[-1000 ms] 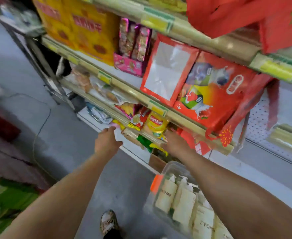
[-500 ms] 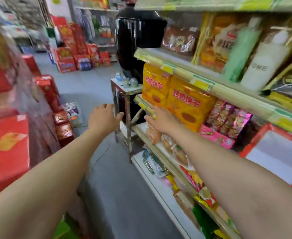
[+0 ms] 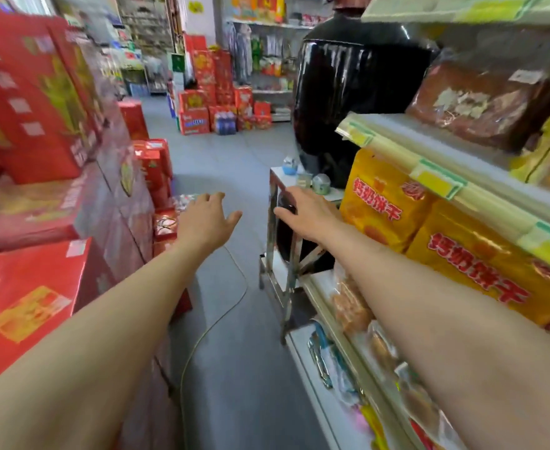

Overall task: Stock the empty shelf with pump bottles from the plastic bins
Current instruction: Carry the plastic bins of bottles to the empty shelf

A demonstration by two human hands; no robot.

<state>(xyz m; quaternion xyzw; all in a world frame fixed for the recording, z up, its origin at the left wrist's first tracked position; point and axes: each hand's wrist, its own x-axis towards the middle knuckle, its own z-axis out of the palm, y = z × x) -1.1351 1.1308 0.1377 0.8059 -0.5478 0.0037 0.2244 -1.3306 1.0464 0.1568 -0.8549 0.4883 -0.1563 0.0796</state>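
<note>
A shop aisle's grey floor (image 3: 234, 368) runs between stacked red gift boxes (image 3: 33, 125) and a snack shelf (image 3: 435, 177). Left hand (image 3: 203, 222) and right hand (image 3: 306, 212) reach forward, fingers spread, empty. No pump bottles or bins show.

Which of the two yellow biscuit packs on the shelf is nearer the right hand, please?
The further yellow pack, at the shelf's end: the right hand is just beside it, unlike its neighbour.
</note>
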